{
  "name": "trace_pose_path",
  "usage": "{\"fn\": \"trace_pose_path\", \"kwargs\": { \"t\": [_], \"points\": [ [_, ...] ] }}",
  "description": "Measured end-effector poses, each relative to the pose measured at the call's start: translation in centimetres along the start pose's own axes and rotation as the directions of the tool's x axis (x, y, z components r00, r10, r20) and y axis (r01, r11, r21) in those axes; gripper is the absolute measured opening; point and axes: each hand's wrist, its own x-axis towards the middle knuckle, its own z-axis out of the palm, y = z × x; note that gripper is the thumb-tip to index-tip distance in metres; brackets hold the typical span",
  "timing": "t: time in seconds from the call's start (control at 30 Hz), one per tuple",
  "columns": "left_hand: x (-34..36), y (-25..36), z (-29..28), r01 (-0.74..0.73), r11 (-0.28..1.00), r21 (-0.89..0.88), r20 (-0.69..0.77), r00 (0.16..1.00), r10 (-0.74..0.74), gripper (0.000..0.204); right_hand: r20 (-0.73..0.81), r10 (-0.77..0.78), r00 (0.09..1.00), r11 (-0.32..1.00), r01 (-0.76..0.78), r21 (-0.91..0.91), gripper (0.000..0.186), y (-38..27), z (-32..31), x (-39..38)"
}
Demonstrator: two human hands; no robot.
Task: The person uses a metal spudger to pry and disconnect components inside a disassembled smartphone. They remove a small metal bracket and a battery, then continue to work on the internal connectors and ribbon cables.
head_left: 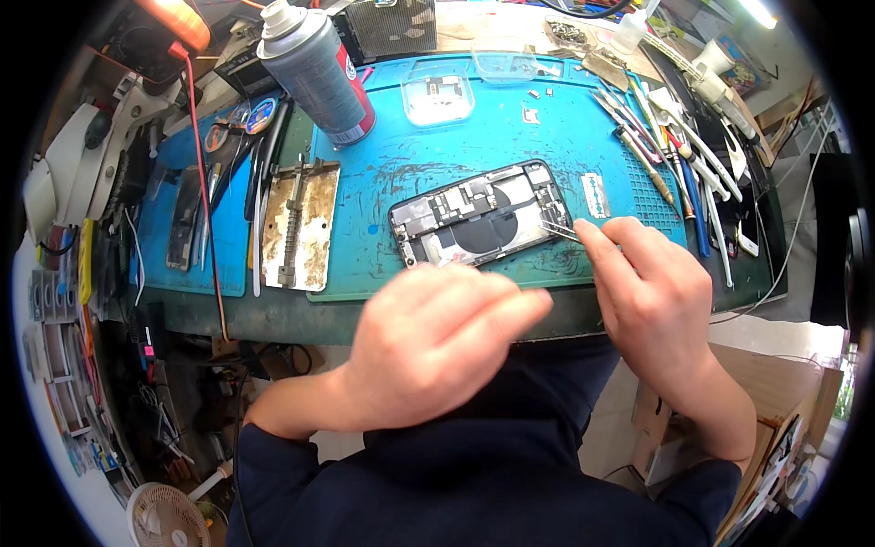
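A scuffed blue mat [565, 118] covers the dark worktop [273, 316], an opened phone [529, 190] lying near its middle. The right hand [652, 296] pinches tweezers [561, 231] at the phone's right end; the left hand [437, 342] is curled, its contents hidden. A spray can [319, 87] stands far left; a fan [167, 518] sits near left.

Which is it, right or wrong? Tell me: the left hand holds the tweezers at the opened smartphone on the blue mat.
Wrong hand: the head view shows the right hand holding the tweezers at the opened smartphone on the blue mat.
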Motion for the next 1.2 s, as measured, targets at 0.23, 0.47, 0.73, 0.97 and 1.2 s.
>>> {"fn": "trace_pose_path", "kwargs": {
  "t": [0.23, 0.47, 0.73, 0.97, 1.2],
  "points": [
    [2.4, -1.6, -0.8, 0.169, 0.972, 0.161, -0.026, 0.986, -0.167, 0.031, 0.064, -0.02, 0.998, 0.993, 0.027, -0.117, 0.034, -1.1, -0.5, 0.9],
    [3.7, -2.3, -0.1, 0.212, 0.968, 0.131, 0.118, 0.966, -0.228, 0.023, 0.092, -0.028, 0.995, 0.981, 0.045, -0.19, 0.022, -1.9, -0.9, 1.6],
    [4.7, -3.7, 2.7, 0.094, 0.977, 0.191, 0.155, 0.98, -0.124, 0.033, 0.146, -0.044, 0.988, 0.993, 0.059, -0.1, 0.016, -0.4, -0.7, 1.7],
    [5.3, -3.2, 3.0, 0.018, 0.956, 0.292, 0.156, 0.986, -0.066, 0.037, 0.213, 0.032, 0.977, 0.981, -0.071, 0.178, 0.016, 1.5, -0.3, 1.3],
    [5.0, -2.9, 3.4, -0.023, 0.926, 0.377, 0.131, 0.991, -0.028, 0.04, 0.163, 0.06, 0.985, 0.926, -0.116, 0.36, 0.009, 2.5, 0.6, 1.1]
  ]
}}
